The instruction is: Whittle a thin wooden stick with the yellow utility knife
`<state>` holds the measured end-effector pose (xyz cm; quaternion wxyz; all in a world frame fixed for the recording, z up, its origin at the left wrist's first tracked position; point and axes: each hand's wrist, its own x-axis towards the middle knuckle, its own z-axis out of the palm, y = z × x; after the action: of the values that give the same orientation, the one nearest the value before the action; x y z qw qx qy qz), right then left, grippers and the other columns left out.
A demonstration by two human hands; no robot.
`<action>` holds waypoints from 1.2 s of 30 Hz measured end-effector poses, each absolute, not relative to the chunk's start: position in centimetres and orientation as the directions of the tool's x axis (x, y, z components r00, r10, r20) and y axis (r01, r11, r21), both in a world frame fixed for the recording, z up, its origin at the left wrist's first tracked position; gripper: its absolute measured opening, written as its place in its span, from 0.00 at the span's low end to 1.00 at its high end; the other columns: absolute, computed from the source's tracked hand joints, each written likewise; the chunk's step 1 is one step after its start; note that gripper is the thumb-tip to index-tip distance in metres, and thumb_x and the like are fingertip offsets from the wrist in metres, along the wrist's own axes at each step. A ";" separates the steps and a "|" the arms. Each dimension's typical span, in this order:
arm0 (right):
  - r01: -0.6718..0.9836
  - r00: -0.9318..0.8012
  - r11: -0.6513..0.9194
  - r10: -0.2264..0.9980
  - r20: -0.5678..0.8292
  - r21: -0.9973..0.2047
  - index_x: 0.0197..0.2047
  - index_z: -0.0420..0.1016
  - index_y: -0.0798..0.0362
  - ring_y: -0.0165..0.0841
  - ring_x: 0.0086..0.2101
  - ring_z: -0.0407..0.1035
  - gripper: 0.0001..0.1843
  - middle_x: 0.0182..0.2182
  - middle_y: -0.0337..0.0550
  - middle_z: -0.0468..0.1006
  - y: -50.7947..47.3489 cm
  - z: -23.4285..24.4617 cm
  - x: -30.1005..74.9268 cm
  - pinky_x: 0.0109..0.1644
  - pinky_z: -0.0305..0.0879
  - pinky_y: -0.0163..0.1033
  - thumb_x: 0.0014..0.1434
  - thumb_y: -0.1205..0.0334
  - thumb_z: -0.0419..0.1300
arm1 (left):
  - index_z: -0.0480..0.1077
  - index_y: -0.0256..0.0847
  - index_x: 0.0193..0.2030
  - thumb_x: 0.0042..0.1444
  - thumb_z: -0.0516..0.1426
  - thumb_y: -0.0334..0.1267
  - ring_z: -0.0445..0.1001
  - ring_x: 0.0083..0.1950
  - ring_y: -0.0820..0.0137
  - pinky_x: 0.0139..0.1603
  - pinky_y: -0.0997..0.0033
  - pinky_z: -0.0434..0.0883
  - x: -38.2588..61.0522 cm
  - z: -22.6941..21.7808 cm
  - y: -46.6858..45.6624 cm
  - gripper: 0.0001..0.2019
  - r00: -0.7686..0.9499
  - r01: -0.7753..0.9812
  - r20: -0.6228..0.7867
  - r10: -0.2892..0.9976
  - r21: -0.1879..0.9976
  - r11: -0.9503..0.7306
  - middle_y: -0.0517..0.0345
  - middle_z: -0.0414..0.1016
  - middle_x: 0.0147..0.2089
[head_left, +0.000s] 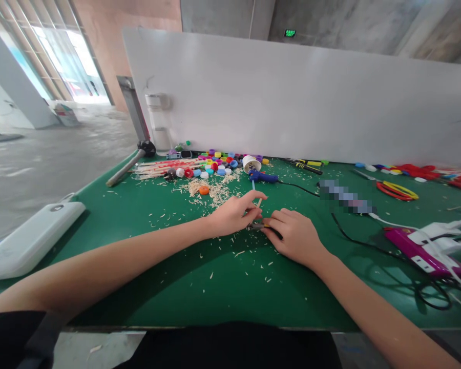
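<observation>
My left hand (236,214) is closed around a thin pale wooden stick (259,202), whose upper end pokes out between the fingers. Just to its right, my right hand (295,234) is closed, palm down, on a small tool (258,225) with a grey metal end and a bit of yellow near the grip. The tool's metal end reaches to my left fingertips; the fingers hide its handle and kind. Pale wood shavings (219,197) lie scattered behind and below both hands. A blue glue gun (263,177) rests behind them.
Colourful bottle caps (215,166), a tipped white cup (251,164) and red-white sticks (165,166) lie at the back. Yellow-black pliers (309,167) are behind, scissors (397,190) to the right. Cables run to a magenta power strip (426,256). A white power bank (34,238) is left.
</observation>
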<state>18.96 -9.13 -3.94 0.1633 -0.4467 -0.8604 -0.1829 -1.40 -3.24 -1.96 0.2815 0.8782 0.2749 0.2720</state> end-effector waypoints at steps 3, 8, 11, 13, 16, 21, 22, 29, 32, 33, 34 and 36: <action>0.828 -0.551 0.527 0.699 0.456 0.192 0.38 0.76 0.52 0.34 0.33 0.62 0.13 0.28 0.41 0.72 -9.3 -3.9 18.9 0.35 0.53 0.40 0.66 0.58 0.51 | 0.57 0.40 0.59 0.63 0.47 0.38 0.77 0.34 0.74 0.33 0.75 0.69 -1.4 -2.1 -3.1 0.18 0.685 0.328 0.329 0.649 0.656 -0.679 0.58 0.81 0.37; 0.823 -0.557 0.554 0.749 0.359 0.122 0.40 0.76 0.51 0.34 0.34 0.64 0.13 0.31 0.41 0.74 -8.6 -3.4 19.0 0.34 0.52 0.39 0.66 0.57 0.51 | 0.57 0.40 0.59 0.63 0.47 0.39 0.77 0.34 0.74 0.32 0.75 0.68 -1.4 -2.5 -3.0 0.18 0.678 0.327 0.352 0.646 0.643 -0.693 0.58 0.81 0.35; 0.821 -0.561 0.562 0.762 0.322 0.100 0.41 0.75 0.51 0.34 0.34 0.65 0.13 0.32 0.41 0.75 -8.2 -3.2 18.9 0.33 0.53 0.40 0.66 0.57 0.51 | 0.56 0.40 0.59 0.63 0.46 0.37 0.77 0.37 0.74 0.34 0.75 0.69 -1.4 -2.6 -3.0 0.18 0.684 0.322 0.352 0.639 0.640 -0.698 0.58 0.81 0.37; 0.819 -0.565 0.564 0.763 0.315 0.106 0.41 0.75 0.52 0.35 0.35 0.65 0.13 0.32 0.41 0.75 -8.2 -3.2 18.9 0.34 0.53 0.40 0.65 0.57 0.50 | 0.55 0.39 0.59 0.63 0.46 0.36 0.77 0.39 0.73 0.36 0.76 0.69 -1.4 -2.6 -3.0 0.18 0.683 0.324 0.352 0.640 0.640 -0.697 0.57 0.81 0.39; 0.815 -0.571 0.570 0.763 0.302 0.102 0.43 0.75 0.52 0.35 0.35 0.66 0.13 0.33 0.41 0.76 -8.2 -3.0 18.8 0.34 0.54 0.40 0.65 0.58 0.51 | 0.54 0.39 0.60 0.63 0.45 0.35 0.77 0.40 0.74 0.37 0.76 0.70 -1.4 -2.6 -3.0 0.18 0.696 0.316 0.346 0.629 0.639 -0.702 0.56 0.81 0.41; 0.812 -0.575 0.578 0.768 0.283 0.083 0.46 0.75 0.51 0.35 0.36 0.66 0.14 0.36 0.40 0.78 -8.1 -2.7 18.7 0.33 0.54 0.40 0.65 0.58 0.51 | 0.54 0.40 0.60 0.64 0.44 0.35 0.77 0.41 0.73 0.38 0.75 0.70 -1.5 -2.6 -3.1 0.18 0.713 0.311 0.325 0.621 0.648 -0.695 0.55 0.81 0.43; 0.809 -0.580 0.582 0.766 0.277 0.083 0.46 0.75 0.51 0.35 0.36 0.66 0.14 0.36 0.39 0.78 -8.1 -2.7 18.7 0.33 0.54 0.40 0.65 0.58 0.51 | 0.53 0.40 0.60 0.64 0.44 0.35 0.77 0.40 0.74 0.37 0.76 0.70 -1.5 -2.6 -3.1 0.18 0.715 0.310 0.319 0.622 0.653 -0.691 0.55 0.80 0.43; 0.818 -0.563 0.555 0.714 0.417 0.154 0.44 0.75 0.51 0.35 0.35 0.65 0.13 0.34 0.40 0.77 -8.8 -3.7 18.8 0.36 0.55 0.41 0.65 0.57 0.52 | 0.52 0.40 0.62 0.64 0.43 0.36 0.76 0.37 0.74 0.36 0.75 0.71 -1.4 -2.5 -3.2 0.19 0.734 0.313 0.309 0.605 0.636 -0.705 0.52 0.79 0.48; 0.830 -0.543 0.530 0.699 0.466 0.172 0.40 0.76 0.53 0.35 0.33 0.64 0.13 0.29 0.41 0.75 -9.0 -3.9 18.8 0.36 0.54 0.41 0.65 0.57 0.51 | 0.52 0.40 0.62 0.65 0.42 0.37 0.77 0.39 0.73 0.38 0.74 0.71 -1.4 -2.5 -3.1 0.19 0.732 0.323 0.313 0.605 0.623 -0.712 0.52 0.79 0.48; 0.833 -0.539 0.526 0.703 0.464 0.171 0.40 0.76 0.53 0.35 0.33 0.64 0.14 0.29 0.41 0.74 -8.9 -3.9 18.8 0.35 0.54 0.41 0.65 0.57 0.51 | 0.51 0.40 0.62 0.65 0.42 0.37 0.77 0.39 0.73 0.38 0.74 0.71 -1.4 -2.5 -3.2 0.19 0.731 0.326 0.313 0.607 0.621 -0.713 0.51 0.79 0.48; 0.830 -0.544 0.532 0.709 0.448 0.166 0.41 0.76 0.52 0.35 0.33 0.64 0.14 0.29 0.41 0.75 -8.9 -3.8 18.8 0.35 0.54 0.41 0.65 0.57 0.51 | 0.51 0.39 0.62 0.65 0.42 0.37 0.77 0.39 0.73 0.38 0.74 0.71 -1.4 -2.5 -3.2 0.19 0.730 0.328 0.314 0.607 0.619 -0.714 0.51 0.79 0.48; 0.818 -0.564 0.557 0.727 0.392 0.143 0.43 0.76 0.50 0.35 0.34 0.64 0.13 0.33 0.40 0.77 -8.7 -3.5 18.8 0.35 0.54 0.40 0.65 0.58 0.51 | 0.51 0.39 0.62 0.65 0.41 0.37 0.76 0.38 0.74 0.36 0.75 0.71 -1.4 -2.4 -3.3 0.19 0.735 0.335 0.309 0.604 0.609 -0.719 0.52 0.79 0.48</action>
<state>18.78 -8.66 -3.53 0.1456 -0.4438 -0.8703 -0.1562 -1.37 -3.33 -2.38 0.2668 0.8923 0.2629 0.2519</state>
